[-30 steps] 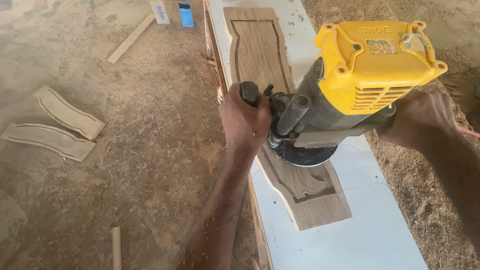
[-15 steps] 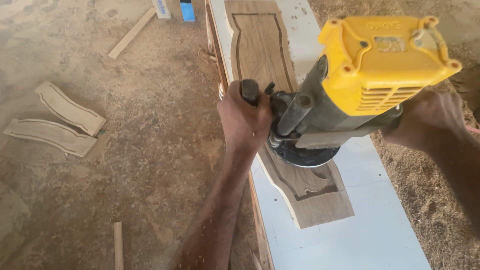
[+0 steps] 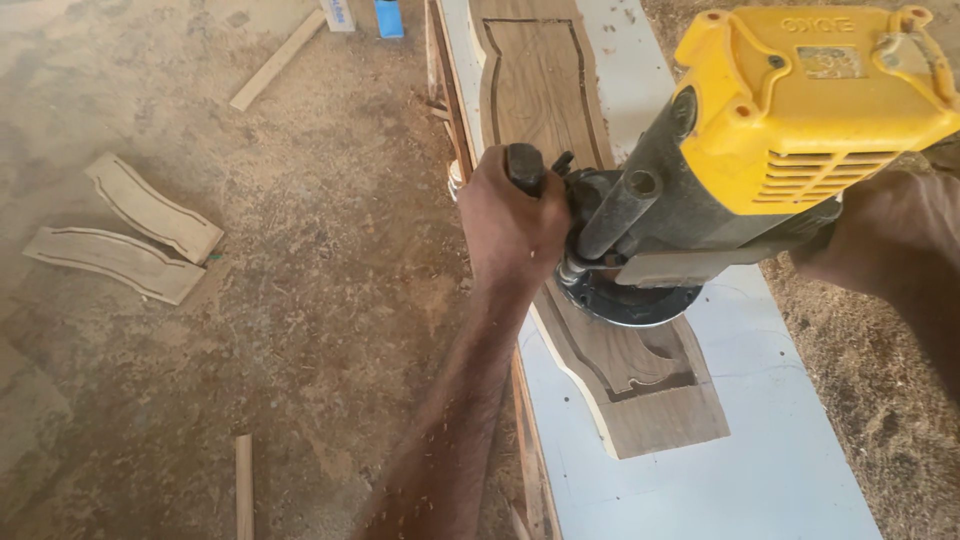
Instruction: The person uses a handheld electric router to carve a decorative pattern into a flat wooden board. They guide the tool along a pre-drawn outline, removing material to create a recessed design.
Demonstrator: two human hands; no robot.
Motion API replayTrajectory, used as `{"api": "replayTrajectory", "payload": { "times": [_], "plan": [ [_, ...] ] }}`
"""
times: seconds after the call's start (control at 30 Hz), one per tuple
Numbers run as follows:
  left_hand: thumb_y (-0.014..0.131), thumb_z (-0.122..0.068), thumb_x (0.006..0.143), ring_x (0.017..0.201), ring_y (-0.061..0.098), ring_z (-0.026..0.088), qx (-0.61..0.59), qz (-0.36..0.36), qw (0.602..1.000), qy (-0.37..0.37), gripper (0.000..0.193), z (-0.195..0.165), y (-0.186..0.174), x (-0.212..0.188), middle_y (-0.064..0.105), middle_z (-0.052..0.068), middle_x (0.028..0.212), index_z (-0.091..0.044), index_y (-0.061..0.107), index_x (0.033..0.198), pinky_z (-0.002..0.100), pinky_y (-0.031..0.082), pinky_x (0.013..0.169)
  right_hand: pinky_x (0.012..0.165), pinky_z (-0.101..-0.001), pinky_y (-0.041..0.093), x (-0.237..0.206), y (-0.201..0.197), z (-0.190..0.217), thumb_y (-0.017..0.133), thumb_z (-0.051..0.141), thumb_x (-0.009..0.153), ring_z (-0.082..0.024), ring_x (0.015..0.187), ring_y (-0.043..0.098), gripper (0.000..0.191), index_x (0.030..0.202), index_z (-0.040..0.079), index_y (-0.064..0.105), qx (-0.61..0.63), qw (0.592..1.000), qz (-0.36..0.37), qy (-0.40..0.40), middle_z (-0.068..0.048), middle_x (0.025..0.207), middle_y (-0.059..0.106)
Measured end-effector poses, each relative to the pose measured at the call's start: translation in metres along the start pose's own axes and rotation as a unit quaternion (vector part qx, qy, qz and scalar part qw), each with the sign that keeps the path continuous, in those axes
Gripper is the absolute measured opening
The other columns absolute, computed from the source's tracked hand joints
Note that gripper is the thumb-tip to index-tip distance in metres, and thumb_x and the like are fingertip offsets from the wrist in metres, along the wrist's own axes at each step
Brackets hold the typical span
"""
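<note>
Heavy, top-heavy router point(image 3: 720, 170) at frame centre-right on stiff wood panel point(image 3: 600, 200); left hand point(image 3: 510, 225) clenched on side knob, right hand point(image 3: 885, 240) gripping opposite handle — best held there.

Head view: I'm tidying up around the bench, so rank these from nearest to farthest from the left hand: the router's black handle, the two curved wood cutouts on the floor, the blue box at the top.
1. Black handle: gripped in the left hand.
2. Blue box: on the floor, top of frame.
3. Curved wood cutouts: far left, on the sawdust.
</note>
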State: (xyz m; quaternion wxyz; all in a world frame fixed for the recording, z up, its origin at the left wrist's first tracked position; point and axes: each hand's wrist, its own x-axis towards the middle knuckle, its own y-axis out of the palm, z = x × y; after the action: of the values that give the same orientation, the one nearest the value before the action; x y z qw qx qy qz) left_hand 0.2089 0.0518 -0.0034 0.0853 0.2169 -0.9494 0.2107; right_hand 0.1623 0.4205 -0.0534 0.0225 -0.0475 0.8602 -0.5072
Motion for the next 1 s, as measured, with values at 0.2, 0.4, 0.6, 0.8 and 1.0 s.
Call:
{"api": "replayTrajectory", "payload": {
  "times": [0.2,0.4,0.6,0.8,1.0],
  "plan": [
    [0.066,-0.013,0.084,0.06,0.068,0.025,0.019,0.027,0.999,-0.032,0.012,0.0,0.002,0.004,0.068,0.012,0.068,-0.002,0.062,0.082,0.041,0.054,0.058,0.047,-0.0273,0.052,0.002,-0.005,0.002,0.08,0.046,0.078,-0.012,0.045,0.062,0.037,0.077,0.009,0.076,0.025,0.999,0.037,0.016,-0.004,0.062,0.067],
    [0.066,-0.013,0.082,0.059,0.07,0.024,0.015,0.02,0.999,-0.032,0.012,-0.001,0.004,0.006,0.068,0.012,0.067,-0.001,0.062,0.082,0.04,0.055,0.058,0.049,-0.0271,0.052,0.005,-0.004,0.002,0.086,0.043,0.074,-0.013,0.048,0.061,0.034,0.079,0.01,0.079,0.06,0.998,0.008,0.003,-0.004,0.068,0.067],
    [0.067,-0.014,0.082,0.065,0.072,0.029,0.01,0.002,1.0,-0.02,0.015,-0.005,0.002,0.011,0.07,0.015,0.069,0.0,0.063,0.082,0.042,0.056,0.063,0.044,-0.0262,0.05,0.014,-0.015,0.007,0.085,0.045,0.076,-0.012,0.045,0.061,0.037,0.076,0.009,0.078,0.055,0.997,0.035,0.028,-0.005,0.072,0.066],
    [0.067,-0.013,0.081,0.068,0.074,0.029,0.014,0.0,1.0,-0.023,0.015,-0.007,0.001,0.019,0.071,0.016,0.072,0.001,0.064,0.084,0.042,0.057,0.066,0.045,-0.0254,0.048,0.019,-0.025,0.01,0.083,0.051,0.076,-0.01,0.043,0.061,0.039,0.072,0.012,0.077,0.009,1.0,0.016,0.008,-0.002,0.065,0.067],
    [0.066,-0.013,0.081,0.069,0.074,0.03,0.015,0.0,1.0,-0.024,0.016,-0.004,0.003,0.023,0.072,0.017,0.074,0.002,0.064,0.086,0.043,0.057,0.068,0.045,-0.0247,0.047,0.026,-0.016,0.007,0.083,0.051,0.075,-0.01,0.043,0.057,0.039,0.07,0.013,0.077,0.017,1.0,0.008,-0.004,-0.001,0.065,0.064]
  ]
}}
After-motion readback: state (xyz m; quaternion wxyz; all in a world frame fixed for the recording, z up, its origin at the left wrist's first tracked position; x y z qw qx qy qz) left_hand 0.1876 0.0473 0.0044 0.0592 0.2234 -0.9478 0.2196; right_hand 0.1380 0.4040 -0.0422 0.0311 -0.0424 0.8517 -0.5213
